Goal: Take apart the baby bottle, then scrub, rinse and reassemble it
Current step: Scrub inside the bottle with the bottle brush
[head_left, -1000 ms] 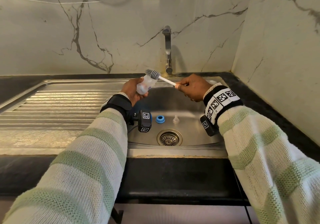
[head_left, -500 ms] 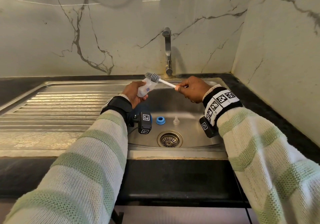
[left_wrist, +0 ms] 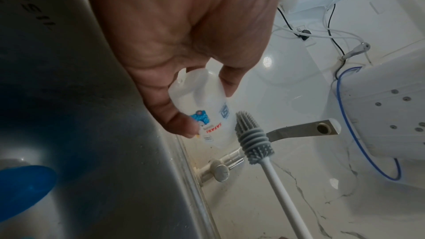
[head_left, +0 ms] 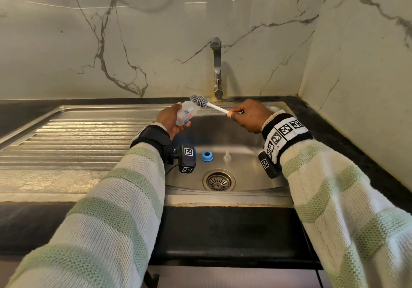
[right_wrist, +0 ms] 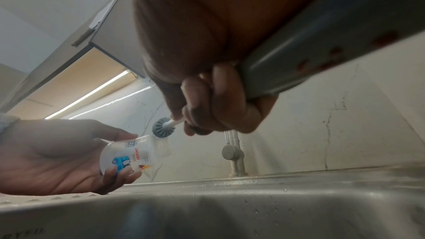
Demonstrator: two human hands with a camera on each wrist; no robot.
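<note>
Down in the sink [head_left: 245, 145] lie the blue ring [head_left: 207, 156] and teat [head_left: 227, 156]. Above, the left hand [head_left: 170, 120] wraps the bottle [head_left: 186, 115], its mouth tilted toward the right hand [head_left: 249, 116], which pinches the brush [head_left: 199, 100] at that mouth.

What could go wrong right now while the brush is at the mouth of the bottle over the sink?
The left hand grips the bottle only at its base, so a push from the brush could knock it loose. The right hand pinches the handle far from the bristles, so aim may wander. The blue ring and nipple lie near the open drain.
</note>
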